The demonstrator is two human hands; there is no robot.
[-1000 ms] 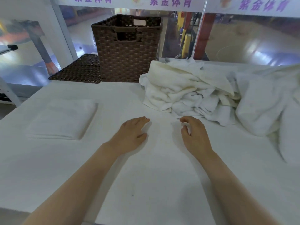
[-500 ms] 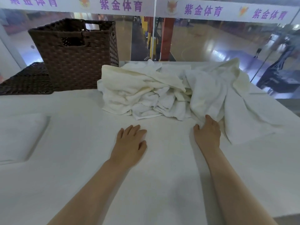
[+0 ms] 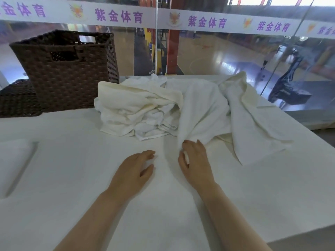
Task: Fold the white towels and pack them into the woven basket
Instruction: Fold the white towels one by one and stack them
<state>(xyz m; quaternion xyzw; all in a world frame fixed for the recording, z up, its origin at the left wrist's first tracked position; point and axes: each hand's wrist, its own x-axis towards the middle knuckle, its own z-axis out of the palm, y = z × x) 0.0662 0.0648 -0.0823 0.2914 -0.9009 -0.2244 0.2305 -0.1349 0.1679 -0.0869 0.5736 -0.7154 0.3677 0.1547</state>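
Hands first: left hand point(image 3: 135, 166) rests flat and empty on the white surface point(image 3: 72, 160), fingers loosely spread. Right hand point(image 3: 194, 160) pinches the near edge of a loose towel point(image 3: 201, 113), probably to draw it clear for folding. Behind, the crumpled towel pile point(image 3: 137, 109). Farther left, the woven basket point(image 3: 68, 69) stands upright; contents hidden.

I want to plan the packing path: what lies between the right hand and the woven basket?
In the head view, the heap of crumpled white towels lies between the right hand and the woven basket.
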